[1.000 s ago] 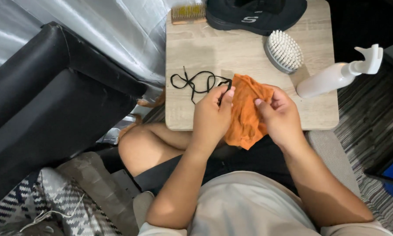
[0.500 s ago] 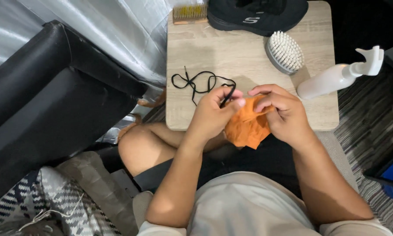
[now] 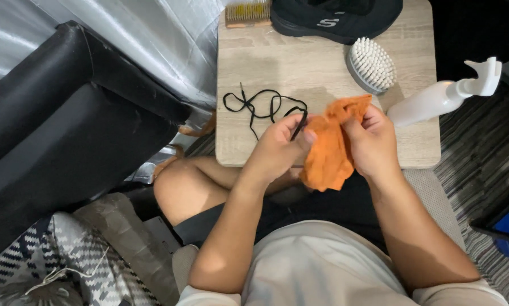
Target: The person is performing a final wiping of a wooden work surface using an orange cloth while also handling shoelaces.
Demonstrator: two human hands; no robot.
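Between the earlier frames and this one, the orange cloth [image 3: 329, 148] had been bunched up and then let out again, so that it hung longer below the hands, and the left hand [image 3: 277, 147] had taken hold of one end of the black shoelace [image 3: 263, 106]. That suggested the lace was being drawn into the cloth for wiping (a judgement, not something seen).

The left hand's fingers were pinched together on the lace end and pressed against the cloth's left edge. The right hand [image 3: 370, 141] had its fingers closed on the cloth's upper part. Most of the lace lay in loose loops on the small wooden table [image 3: 300, 68], at about ten o'clock from the left hand.

At twelve o'clock stood a black shoe [image 3: 336, 17], with a wooden brush [image 3: 247, 12] at its nine o'clock. A white bristle brush [image 3: 370, 65] lay at twelve o'clock from the right hand, and a white spray bottle [image 3: 441, 96] lay at two o'clock.
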